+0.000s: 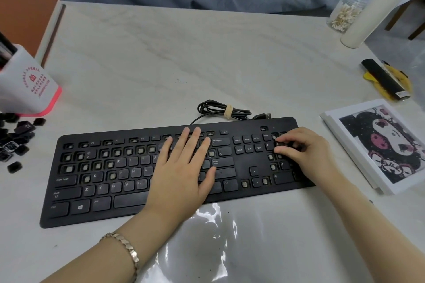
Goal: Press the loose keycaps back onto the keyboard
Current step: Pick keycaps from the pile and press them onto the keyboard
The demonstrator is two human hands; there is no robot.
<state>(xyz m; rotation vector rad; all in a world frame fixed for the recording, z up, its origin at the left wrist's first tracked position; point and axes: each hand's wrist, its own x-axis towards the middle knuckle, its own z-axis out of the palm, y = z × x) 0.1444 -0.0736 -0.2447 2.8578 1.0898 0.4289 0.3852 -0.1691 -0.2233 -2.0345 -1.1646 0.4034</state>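
A black keyboard (128,204) lies across the middle of the table, with several bare switch sockets among its keys. My left hand (184,167) rests flat on its middle keys, fingers spread. Over the number pad at the right end, my right hand (303,149) has its fingers curled down on a black keycap (284,144). A pile of loose black keycaps (16,140) sits on the table at the far left, apart from both hands.
A white and pink holder (30,85) stands by the loose caps. The keyboard's coiled cable (223,110) lies behind it. A picture card (388,142), a black and yellow tool (388,80), a white bottle (372,14) and a cotton swab jar (345,14) stand at the right.
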